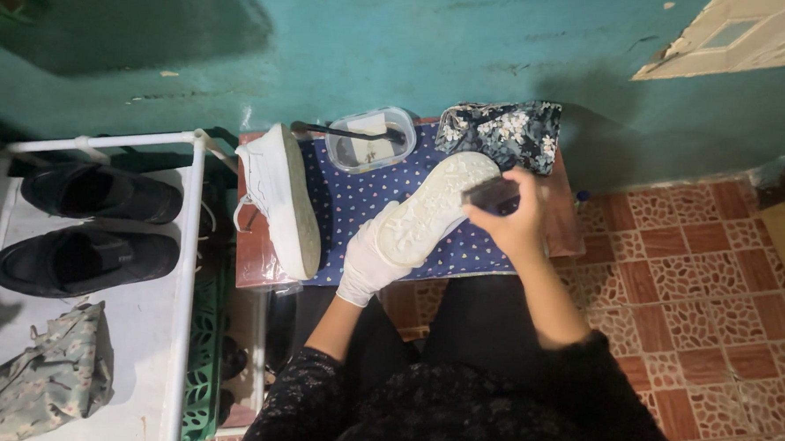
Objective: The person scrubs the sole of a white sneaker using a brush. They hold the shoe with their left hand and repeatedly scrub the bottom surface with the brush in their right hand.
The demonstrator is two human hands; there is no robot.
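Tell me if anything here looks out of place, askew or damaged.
Only the left hand wears a white glove; the right hand, holding a dark brush on the upturned white sneaker sole, is bare. The second white sneaker lies tipped on its side. No spills or damage show.

Left hand [368, 265]: thin, smooth white rubber glove.
Sneaker sole [433, 206], centre: matt, rough-textured white rubber.
Bench [254, 267]: dotted blue cloth cover.
Tub [371, 140], upper centre: clear glossy plastic.
Black shoes [86, 260], left: matt.

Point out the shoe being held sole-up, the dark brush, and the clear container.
white shoe [433, 205], head view, on the upturned sole's middle.
dark brush [491, 194], head view, on its top, gripped by the right hand [517, 226].
clear container [369, 140], head view, on its inside.
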